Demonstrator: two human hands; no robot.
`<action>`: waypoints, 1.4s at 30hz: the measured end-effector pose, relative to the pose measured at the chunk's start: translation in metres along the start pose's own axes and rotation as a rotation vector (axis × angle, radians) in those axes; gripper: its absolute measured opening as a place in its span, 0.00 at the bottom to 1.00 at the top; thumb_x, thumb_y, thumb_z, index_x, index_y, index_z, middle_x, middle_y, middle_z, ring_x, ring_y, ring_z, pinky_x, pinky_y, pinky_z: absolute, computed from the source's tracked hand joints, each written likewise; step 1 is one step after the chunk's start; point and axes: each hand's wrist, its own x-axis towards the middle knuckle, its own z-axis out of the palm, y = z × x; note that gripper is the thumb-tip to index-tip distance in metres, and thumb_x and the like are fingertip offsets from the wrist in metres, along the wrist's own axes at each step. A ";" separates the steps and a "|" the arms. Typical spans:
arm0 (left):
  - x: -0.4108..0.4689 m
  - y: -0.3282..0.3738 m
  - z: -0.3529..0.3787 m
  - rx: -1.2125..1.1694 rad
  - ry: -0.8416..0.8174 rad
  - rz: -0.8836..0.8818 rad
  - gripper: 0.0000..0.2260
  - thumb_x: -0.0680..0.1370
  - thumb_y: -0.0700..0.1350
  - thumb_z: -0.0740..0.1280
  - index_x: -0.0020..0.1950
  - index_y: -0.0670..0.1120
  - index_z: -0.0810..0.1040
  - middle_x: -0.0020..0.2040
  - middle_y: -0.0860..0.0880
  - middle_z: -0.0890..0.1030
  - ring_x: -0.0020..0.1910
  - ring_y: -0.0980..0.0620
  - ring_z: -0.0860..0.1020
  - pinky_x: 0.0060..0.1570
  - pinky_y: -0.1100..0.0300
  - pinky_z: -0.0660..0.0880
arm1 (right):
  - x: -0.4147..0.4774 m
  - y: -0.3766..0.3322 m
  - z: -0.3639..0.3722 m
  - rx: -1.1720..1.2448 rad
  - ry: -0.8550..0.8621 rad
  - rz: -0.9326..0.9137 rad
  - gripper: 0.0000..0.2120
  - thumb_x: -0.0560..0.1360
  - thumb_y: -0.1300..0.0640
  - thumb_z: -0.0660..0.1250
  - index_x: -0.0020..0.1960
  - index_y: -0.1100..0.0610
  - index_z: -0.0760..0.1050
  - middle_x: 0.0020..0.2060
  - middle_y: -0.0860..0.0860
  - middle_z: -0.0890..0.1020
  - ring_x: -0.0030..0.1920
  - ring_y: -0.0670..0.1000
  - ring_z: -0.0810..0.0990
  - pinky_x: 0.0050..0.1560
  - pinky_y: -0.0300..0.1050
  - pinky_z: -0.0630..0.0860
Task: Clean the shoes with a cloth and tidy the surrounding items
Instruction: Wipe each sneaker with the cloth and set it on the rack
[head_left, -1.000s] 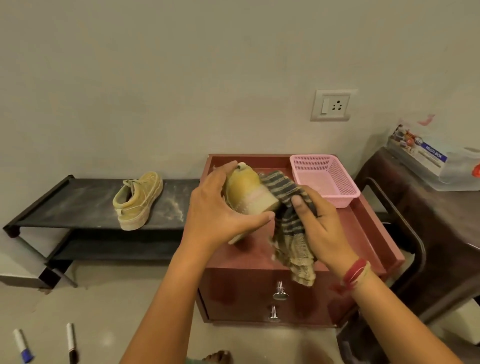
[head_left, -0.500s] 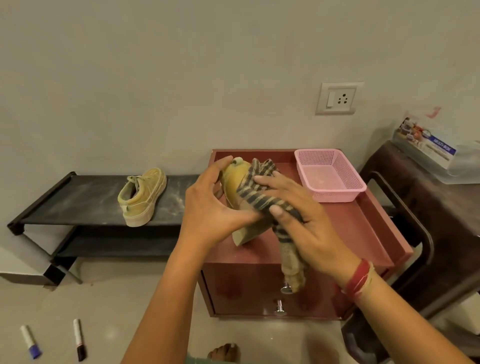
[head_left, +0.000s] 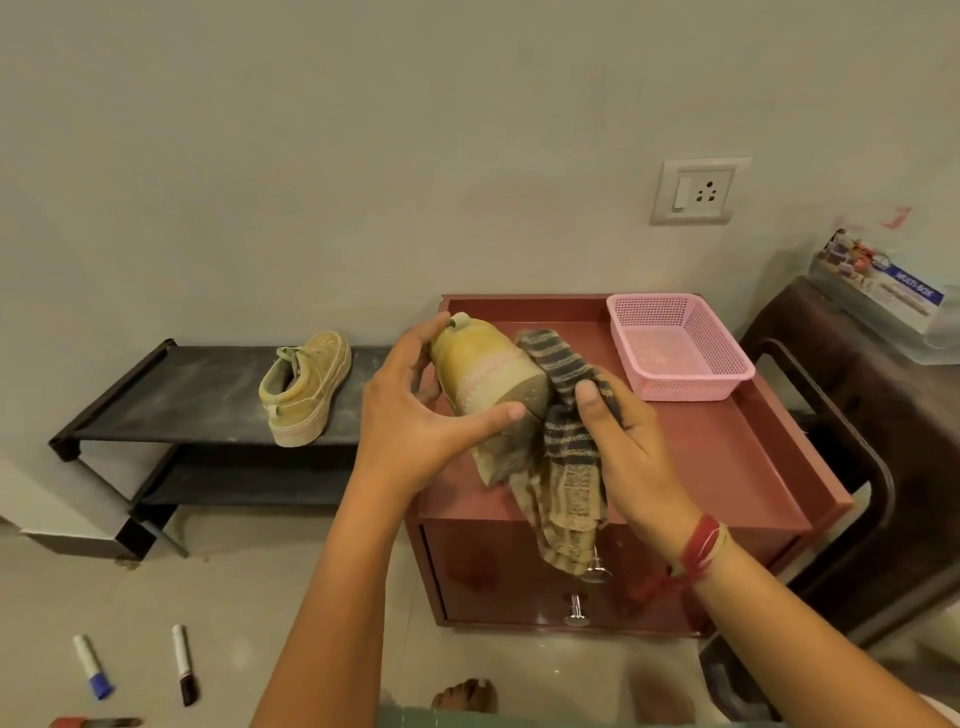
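Above the smooth red tabletop (head_left: 727, 457) of a small drawer cabinet: holding a mustard suede shoe (head_left: 483, 374) tilted, sole turned outward, with the left hand (head_left: 415, 431), grip curling round it, fingers wrapping the rounded heel end near its small pull loop and thumb pressing on the pale, stippled rubber sole. Pressing a limp striped cloth (head_left: 569, 483), woven in grey and tan bands, against the sole's edge with the right hand (head_left: 628, 457), grip pinching the fabric between thumb and curled fingers, letting the loose end hang down the cabinet front beside a shiny metal knob (head_left: 596, 569). Showing, at left, the matching shoe (head_left: 306, 389) standing on its thick pale sole on the dusty black top shelf (head_left: 197, 395) of a low rack. Showing also a rectangular pink basket (head_left: 685, 389) of perforated plastic sitting at the tabletop's far right corner, and a blue-capped marker (head_left: 93, 666) and a dark-capped marker (head_left: 184, 665) lying side by side on the glossy floor (head_left: 260, 597).
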 end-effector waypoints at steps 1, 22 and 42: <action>-0.001 -0.001 -0.002 -0.010 0.004 -0.005 0.42 0.55 0.57 0.80 0.68 0.52 0.72 0.62 0.62 0.75 0.62 0.68 0.72 0.63 0.54 0.75 | -0.002 0.001 0.000 0.013 0.016 0.041 0.11 0.80 0.51 0.59 0.57 0.52 0.76 0.47 0.47 0.84 0.47 0.47 0.82 0.46 0.41 0.77; -0.015 -0.032 -0.045 -0.075 -0.107 -0.022 0.41 0.58 0.51 0.79 0.68 0.52 0.65 0.65 0.54 0.71 0.67 0.56 0.72 0.54 0.60 0.78 | -0.008 0.014 0.021 -0.162 -0.103 -0.027 0.12 0.79 0.55 0.59 0.60 0.50 0.77 0.52 0.39 0.81 0.54 0.39 0.78 0.51 0.31 0.72; -0.027 -0.043 -0.060 0.069 -0.100 -0.086 0.40 0.57 0.56 0.79 0.64 0.54 0.64 0.64 0.52 0.72 0.64 0.57 0.73 0.51 0.59 0.80 | -0.018 0.007 0.056 -0.404 -0.294 -0.203 0.18 0.79 0.52 0.57 0.69 0.47 0.68 0.69 0.45 0.71 0.72 0.45 0.63 0.73 0.44 0.60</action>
